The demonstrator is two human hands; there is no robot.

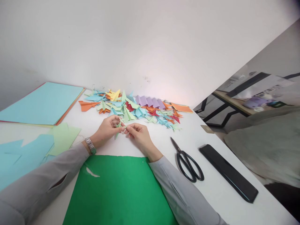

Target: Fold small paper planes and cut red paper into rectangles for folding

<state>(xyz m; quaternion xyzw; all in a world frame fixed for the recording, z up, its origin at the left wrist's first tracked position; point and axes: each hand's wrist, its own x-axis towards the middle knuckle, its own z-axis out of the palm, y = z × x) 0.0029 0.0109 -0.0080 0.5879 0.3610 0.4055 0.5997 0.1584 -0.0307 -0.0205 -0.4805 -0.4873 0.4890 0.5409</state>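
A small light-green folded paper (118, 127) is held up between my two hands, above the white table. My left hand (106, 130) has its fingers closed around the body of the fold. With thumb and forefinger, my right hand (140, 137) pinches a pale tip at the fold's right side. Fingers cover part of the folded paper, so its full shape does not show. Just behind my hands lies a pile of small folded papers (127, 116) in green, blue, orange, red and yellow. A green sheet (122, 190) lies under my forearms.
Black-handled scissors (187, 162) lie right of my right arm, points away from me. Farther right is a long black case (228, 172). Stacked coloured sheets (44, 103) and loose blue paper pieces (35, 159) lie left. A white wall (140, 47) rises behind the pile.
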